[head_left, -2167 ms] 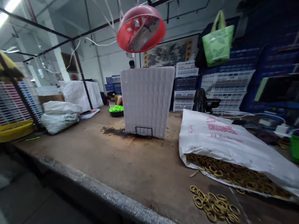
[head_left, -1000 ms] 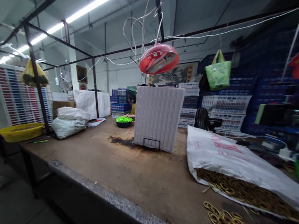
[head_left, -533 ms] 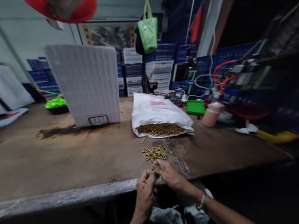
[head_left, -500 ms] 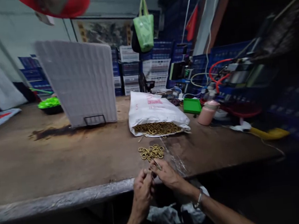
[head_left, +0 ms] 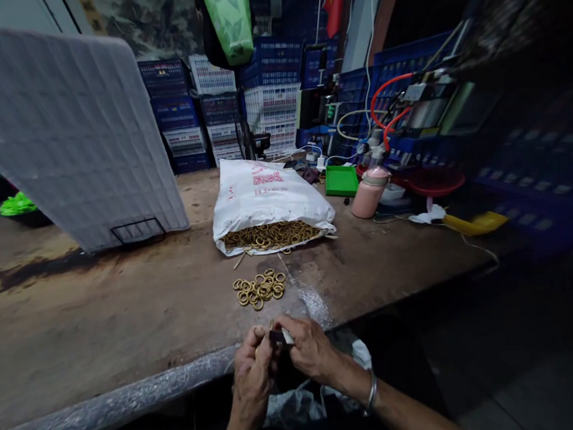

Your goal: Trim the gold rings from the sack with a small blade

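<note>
My left hand [head_left: 251, 368] is closed at the table's front edge, its fingertips almost meeting those of my right hand. What it holds, if anything, is hidden by the fingers. My right hand [head_left: 312, 348] is closed on a small dark strip with a pale part [head_left: 278, 337], which points toward my left fingertips. A thin brass-coloured edge shows beside it, too small to name. Just beyond both hands lies a loose pile of brass-coloured rings [head_left: 260, 289]. Behind the pile, a white woven sack [head_left: 272, 196] lies on its side, its mouth full of the same rings.
On the brown table [head_left: 125, 323], a grey-white ribbed panel [head_left: 74, 140] stands at left in a wire holder. To the right are a green tray [head_left: 341, 181], a pink bottle [head_left: 366, 196] and a yellow object [head_left: 478, 223]. Stacked crates [head_left: 272, 109] line the back.
The view has turned left-to-right and tilted down, shifting the scene leftward. Both hands stay together at the table edge; the dark strip with its pale part now shows between them.
</note>
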Available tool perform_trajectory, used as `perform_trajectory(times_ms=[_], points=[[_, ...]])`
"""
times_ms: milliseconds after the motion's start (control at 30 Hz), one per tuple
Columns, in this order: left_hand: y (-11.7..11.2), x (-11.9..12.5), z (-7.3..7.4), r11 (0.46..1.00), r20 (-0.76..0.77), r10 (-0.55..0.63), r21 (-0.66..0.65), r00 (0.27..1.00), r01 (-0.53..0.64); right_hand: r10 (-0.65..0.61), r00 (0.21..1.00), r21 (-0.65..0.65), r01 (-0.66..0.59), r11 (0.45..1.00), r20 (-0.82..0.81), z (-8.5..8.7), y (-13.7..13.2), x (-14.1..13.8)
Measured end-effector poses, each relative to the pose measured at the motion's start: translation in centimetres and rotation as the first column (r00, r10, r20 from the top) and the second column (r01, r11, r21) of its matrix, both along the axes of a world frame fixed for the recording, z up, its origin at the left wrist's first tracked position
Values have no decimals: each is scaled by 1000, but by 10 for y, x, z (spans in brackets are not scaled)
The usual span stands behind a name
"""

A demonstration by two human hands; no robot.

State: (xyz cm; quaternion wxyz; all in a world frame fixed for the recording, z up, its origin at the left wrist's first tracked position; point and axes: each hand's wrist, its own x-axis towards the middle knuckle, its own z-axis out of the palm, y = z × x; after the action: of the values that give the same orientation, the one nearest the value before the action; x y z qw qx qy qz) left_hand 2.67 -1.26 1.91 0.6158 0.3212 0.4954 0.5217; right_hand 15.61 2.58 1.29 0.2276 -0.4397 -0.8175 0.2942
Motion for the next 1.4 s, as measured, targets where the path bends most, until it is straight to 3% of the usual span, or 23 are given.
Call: perform_trajectory(times_ms=[233,500,733,833,900,1000,1133,1400], points=[[0,7,2,1000,-37,-15,24,999,16,-32,996,59,27,998,83,5,-2,3],[-1,8,-12,996,-100,34,82,994,-26,-71,991,72,63,995,111,4,-3,2],[-9,11,0,980,-169,94,191,981,-61,-137,973,54,129,990,188,-4,4,8],[-12,13,4,993,-80,6,118,997,3,-200,958,29,198,980,204,-11,12,14],[-10,14,3,999,11,-27,21,1000,26,-217,968,14,217,976,127,-11,14,16],[-4,13,-1,998,40,-20,-50,999,22,-163,986,8,163,987,24,-3,9,14],[0,10,-7,1000,-23,-19,-19,1000,19,-49,997,70,44,997,67,10,-2,7],[-4,7,-15,997,-120,20,72,993,-12,-79,978,132,54,990,194,9,-5,4]])
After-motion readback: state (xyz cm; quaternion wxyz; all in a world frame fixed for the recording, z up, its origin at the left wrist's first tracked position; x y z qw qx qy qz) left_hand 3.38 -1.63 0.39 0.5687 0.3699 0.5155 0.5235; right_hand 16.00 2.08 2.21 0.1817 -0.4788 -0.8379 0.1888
